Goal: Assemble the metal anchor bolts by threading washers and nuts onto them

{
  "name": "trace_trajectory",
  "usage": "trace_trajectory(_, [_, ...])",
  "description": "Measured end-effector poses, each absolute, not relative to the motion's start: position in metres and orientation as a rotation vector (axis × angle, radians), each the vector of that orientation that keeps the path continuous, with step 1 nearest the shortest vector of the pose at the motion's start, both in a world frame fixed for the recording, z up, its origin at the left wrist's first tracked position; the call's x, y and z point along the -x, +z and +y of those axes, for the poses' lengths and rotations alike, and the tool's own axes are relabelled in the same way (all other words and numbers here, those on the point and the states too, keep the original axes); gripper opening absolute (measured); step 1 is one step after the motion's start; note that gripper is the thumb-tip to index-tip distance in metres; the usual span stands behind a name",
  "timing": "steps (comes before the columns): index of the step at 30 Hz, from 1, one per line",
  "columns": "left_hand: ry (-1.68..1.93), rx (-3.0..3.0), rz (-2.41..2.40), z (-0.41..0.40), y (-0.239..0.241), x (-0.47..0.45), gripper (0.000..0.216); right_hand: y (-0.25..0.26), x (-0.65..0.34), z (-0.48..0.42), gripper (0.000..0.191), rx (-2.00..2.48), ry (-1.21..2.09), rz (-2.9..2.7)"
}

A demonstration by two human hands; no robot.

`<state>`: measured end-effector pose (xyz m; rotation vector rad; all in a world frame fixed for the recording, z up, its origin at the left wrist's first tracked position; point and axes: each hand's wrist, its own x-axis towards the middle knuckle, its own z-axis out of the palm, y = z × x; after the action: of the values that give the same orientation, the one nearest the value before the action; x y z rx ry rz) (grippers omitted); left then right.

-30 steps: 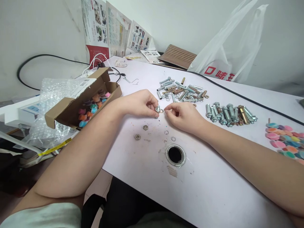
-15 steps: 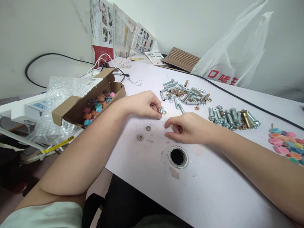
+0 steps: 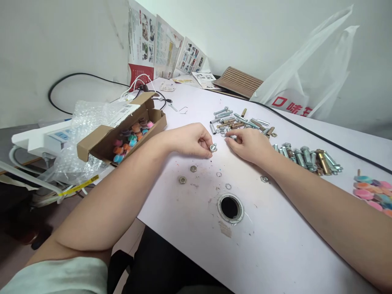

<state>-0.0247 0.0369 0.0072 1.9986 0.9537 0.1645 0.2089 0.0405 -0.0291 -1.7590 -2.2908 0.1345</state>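
My left hand (image 3: 191,140) rests on the white table (image 3: 275,245) and pinches a small silver bolt (image 3: 213,148) upright between thumb and fingers. My right hand (image 3: 249,145) lies just right of it with its fingers curled at the edge of a loose pile of bolts and sleeves (image 3: 237,121); what its fingertips hold is hidden. Two hex nuts (image 3: 188,174) and two small washers (image 3: 223,180) lie on the table in front of my hands. A third nut (image 3: 264,179) sits beside my right forearm.
A row of assembled anchor bolts (image 3: 308,158) lies right of my right hand. An open cardboard box of coloured caps (image 3: 128,132) stands at the left on bubble wrap. A round cable hole (image 3: 230,208) is near the front edge. Coloured discs (image 3: 372,192) lie far right; a plastic bag (image 3: 294,87) stands behind.
My right hand has moved from beside the cable hole up and away to the loose bolt pile. The left hand keeps its pinch on the bolt. The camera has shifted slightly.
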Motion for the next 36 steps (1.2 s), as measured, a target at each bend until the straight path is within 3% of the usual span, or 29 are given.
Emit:
trace_trajectory(7, [0.166,-1.981,0.985,0.037,0.011,0.023,0.018,-0.032,-0.209,0.039,0.044,1.698,0.032,-2.338])
trace_trajectory(24, [0.16,-1.96,1.001,0.038,0.009,0.024,0.024,-0.033,-0.211,0.04,0.028,1.422,0.049,-2.465])
trace_trajectory(29, [0.156,-1.95,0.986,0.038,0.01,0.023,0.021,-0.049,-0.211,0.049,0.047,1.431,-0.044,-2.355])
trace_trajectory(36, [0.161,-1.964,0.981,0.038,0.009,0.024,0.024,-0.053,-0.213,0.046,0.038,1.347,-0.096,-2.319])
